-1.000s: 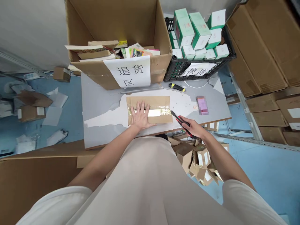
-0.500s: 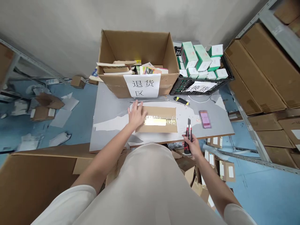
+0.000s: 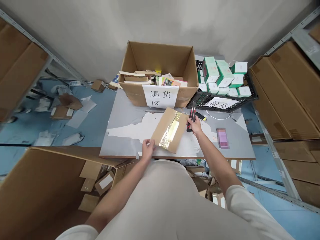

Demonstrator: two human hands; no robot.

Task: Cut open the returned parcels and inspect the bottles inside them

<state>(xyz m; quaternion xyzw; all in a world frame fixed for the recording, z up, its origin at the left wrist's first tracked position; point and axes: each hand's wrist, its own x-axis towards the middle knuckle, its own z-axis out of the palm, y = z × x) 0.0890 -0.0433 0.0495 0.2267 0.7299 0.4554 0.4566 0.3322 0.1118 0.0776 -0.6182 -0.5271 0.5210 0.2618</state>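
Observation:
A flat cardboard box, sealed with shiny tape along its middle, sits turned at an angle on the worktable. The fingers of my left hand are closed at its near left corner. My right hand is wrapped round a black and red utility knife at the box's right side. The knife points away from me with its blade out. Behind it, partly hidden, lies a second, black and yellow utility knife.
A large open carton of books, with a paper sign, stands at the back. To its right is a black crate of green and white boxes. A pixelated pink item lies on the table's right. A big open carton stands at lower left.
The box has turned from square-on to slanted. My left hand has moved from its far left side to its near left corner. My right hand has brought the knife up beside it.

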